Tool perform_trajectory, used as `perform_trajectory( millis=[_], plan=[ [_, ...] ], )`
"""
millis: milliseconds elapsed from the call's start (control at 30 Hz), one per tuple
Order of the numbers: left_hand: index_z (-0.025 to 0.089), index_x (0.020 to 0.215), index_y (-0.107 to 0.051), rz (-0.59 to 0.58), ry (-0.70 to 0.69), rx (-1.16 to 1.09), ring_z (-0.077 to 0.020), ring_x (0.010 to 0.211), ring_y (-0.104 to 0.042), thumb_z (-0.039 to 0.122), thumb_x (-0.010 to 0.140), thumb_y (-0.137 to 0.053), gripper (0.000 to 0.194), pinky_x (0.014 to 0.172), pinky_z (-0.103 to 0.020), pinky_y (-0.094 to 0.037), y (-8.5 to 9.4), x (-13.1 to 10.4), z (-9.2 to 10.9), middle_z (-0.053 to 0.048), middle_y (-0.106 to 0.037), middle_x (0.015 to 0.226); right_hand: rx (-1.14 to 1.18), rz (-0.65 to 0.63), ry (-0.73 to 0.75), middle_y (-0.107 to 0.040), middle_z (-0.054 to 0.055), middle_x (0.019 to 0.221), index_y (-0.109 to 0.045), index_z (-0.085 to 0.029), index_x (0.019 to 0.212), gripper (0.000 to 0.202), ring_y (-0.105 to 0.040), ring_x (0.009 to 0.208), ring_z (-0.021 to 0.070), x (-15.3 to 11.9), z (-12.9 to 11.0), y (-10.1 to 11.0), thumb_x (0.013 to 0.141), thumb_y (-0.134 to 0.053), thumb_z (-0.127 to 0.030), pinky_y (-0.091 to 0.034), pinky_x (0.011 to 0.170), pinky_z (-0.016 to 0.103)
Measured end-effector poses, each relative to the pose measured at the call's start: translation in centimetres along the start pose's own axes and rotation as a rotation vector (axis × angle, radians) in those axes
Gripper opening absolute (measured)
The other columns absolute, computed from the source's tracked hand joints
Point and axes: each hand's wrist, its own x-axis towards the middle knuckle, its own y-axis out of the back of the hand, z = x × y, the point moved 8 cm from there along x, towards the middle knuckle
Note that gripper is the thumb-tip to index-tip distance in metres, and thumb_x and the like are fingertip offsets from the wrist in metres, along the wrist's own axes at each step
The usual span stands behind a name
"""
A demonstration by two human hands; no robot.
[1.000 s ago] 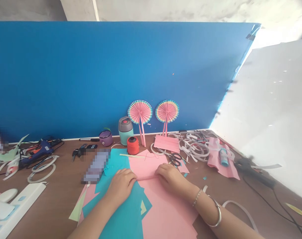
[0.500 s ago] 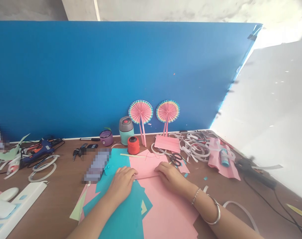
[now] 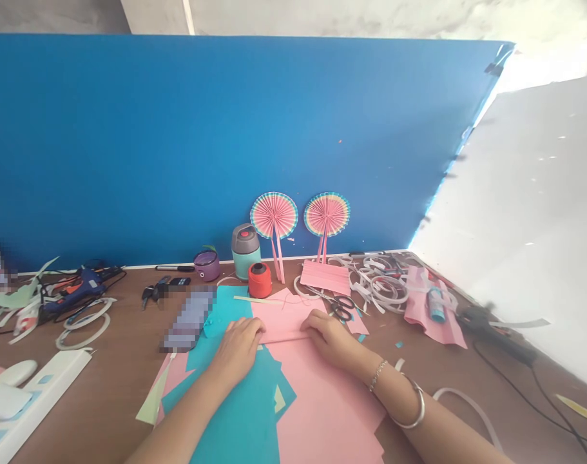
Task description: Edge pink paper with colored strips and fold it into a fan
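A folded piece of pink paper (image 3: 284, 327) lies across the middle of the desk, its near edge creased. My left hand (image 3: 240, 348) pinches its left end, fingers closed and curled over the edge. At the right end my right hand (image 3: 329, 338) grips the same paper, fingers also bent and closed; a chain and a bangle circle that wrist. Beneath are teal sheets (image 3: 240, 419) on the left and larger pink sheets (image 3: 327, 412) on the right. Just beyond the paper stands a red thread spool (image 3: 259, 281). Black-handled scissors (image 3: 342, 308) lie past my right hand.
Two round paper fans (image 3: 274, 216) lean on the blue partition (image 3: 177, 142). A teal flask (image 3: 246, 258) and purple pot (image 3: 207, 265) stand behind. Left are a blurred phone (image 3: 189, 319), glue gun (image 3: 83, 290) and power strip (image 3: 42, 399); right, coiled white strips (image 3: 387, 290) and a glue bottle (image 3: 436, 306).
Both hands stay at the ends of the folded pink paper, with only a slight shift of the fingers. The whole view has moved a little.
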Motion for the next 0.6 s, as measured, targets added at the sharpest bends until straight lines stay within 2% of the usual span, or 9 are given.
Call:
perform_trajectory(
  millis=[333,600],
  plan=[
    [0.021,0.085,-0.056,-0.022,-0.025,0.034,-0.0212,0.09,-0.055,0.013,0.088,-0.032,0.025,0.078,-0.036,-0.037,-0.2,0.2,0.4,-0.004,-0.063,0.091,0.0,-0.008,-0.033,-0.064,0.006,0.087,-0.063,-0.018,0.086,0.026,-0.058,0.081,0.0183,0.4,0.8,-0.3,0.081,-0.042,-0.004,-0.045,0.072,0.031],
    [0.021,0.086,-0.056,-0.03,-0.024,0.06,-0.0204,0.09,-0.055,0.009,0.087,-0.033,0.027,0.078,-0.035,-0.037,-0.5,0.4,0.1,-0.003,-0.062,0.09,0.086,-0.035,-0.169,-0.068,0.006,0.086,-0.061,-0.018,0.086,0.018,-0.06,0.079,0.0191,0.9,1.8,-0.3,0.081,-0.046,-0.01,-0.044,0.07,0.03]
  ],
)
